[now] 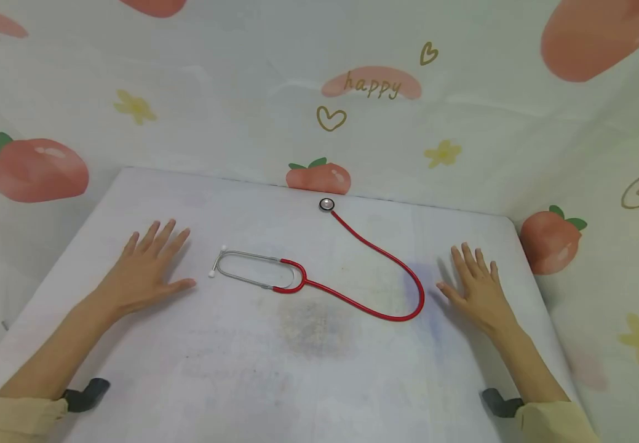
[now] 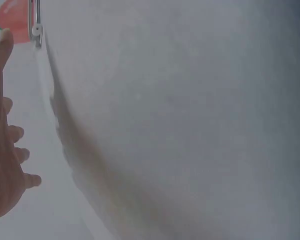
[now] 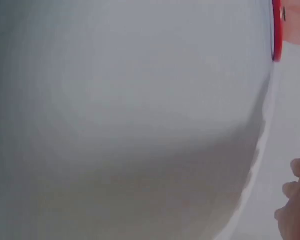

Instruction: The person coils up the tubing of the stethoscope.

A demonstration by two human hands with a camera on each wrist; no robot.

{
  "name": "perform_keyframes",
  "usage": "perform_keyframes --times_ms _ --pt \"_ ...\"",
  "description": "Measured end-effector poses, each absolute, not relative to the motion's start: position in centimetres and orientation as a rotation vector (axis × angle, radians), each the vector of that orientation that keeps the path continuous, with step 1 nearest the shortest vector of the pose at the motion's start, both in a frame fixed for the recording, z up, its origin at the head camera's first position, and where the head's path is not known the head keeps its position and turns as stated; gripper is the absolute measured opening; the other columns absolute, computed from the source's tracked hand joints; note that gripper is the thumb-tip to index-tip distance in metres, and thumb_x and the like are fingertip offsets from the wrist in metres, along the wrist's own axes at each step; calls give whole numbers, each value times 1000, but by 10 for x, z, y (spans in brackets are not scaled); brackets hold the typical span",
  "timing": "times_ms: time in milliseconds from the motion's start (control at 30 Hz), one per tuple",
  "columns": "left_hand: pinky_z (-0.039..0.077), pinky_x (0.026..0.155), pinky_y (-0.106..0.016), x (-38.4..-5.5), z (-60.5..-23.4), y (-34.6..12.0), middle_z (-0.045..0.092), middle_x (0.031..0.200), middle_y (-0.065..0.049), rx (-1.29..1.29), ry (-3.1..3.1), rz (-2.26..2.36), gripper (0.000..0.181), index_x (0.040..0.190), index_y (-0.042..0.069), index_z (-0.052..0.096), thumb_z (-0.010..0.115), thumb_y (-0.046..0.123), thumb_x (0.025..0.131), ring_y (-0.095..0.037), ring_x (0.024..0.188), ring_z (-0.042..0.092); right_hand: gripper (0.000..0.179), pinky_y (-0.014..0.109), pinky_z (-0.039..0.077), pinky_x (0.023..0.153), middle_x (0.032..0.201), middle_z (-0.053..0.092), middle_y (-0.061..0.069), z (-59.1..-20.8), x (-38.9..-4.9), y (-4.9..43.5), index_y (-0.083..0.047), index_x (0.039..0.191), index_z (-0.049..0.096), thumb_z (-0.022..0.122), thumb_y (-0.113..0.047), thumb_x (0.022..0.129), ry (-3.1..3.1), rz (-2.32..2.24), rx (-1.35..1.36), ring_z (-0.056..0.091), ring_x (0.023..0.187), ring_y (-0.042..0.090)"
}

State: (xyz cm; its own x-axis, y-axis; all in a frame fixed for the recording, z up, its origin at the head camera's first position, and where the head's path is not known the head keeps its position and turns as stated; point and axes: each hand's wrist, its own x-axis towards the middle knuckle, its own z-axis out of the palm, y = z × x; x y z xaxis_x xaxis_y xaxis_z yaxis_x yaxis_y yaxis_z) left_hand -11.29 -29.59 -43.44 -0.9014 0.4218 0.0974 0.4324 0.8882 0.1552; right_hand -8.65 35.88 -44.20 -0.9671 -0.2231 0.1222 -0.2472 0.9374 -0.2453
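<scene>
A stethoscope (image 1: 363, 306) with red tubing lies on the white table. Its metal ear tubes and white eartips point left, and the tubing loops round on the right to a round chestpiece (image 1: 326, 204) near the back edge. My left hand (image 1: 144, 274) is spread palm down, left of the eartips and apart from them. To the right of the tubing loop, my right hand (image 1: 476, 292) has its fingers straight and holds nothing. The left wrist view shows the left hand (image 2: 5, 155) beside its shadow; at the right wrist view's edge is part of the right hand (image 3: 295, 200).
The white tabletop (image 1: 230, 369) has faint stains and ends at a back edge. Behind and beside it hangs a pale cloth (image 1: 230, 92) printed with peaches, flowers and hearts. Dark straps (image 1: 88, 395) show at both sleeve cuffs.
</scene>
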Motion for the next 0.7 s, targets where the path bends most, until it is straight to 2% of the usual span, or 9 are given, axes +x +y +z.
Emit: perform_keyframes --times_ms 467,700 --pt "14 113 -65 -122 -435 -265 16 163 -19 -850 -2999 -333 96 160 15 20 66 60 87 -44 148 13 85 65 10 114 160 23 21 -443 -89 347 -12 159 24 68 -39 91 -2922 370 526 19 146 47" --pt "18 114 -61 -131 -438 -254 19 162 -19 -976 -2950 -363 101 159 14 21 70 61 84 -45 147 15 83 64 18 113 158 31 20 -442 -90 337 -12 156 32 73 -32 86 -2872 426 619 25 143 47"
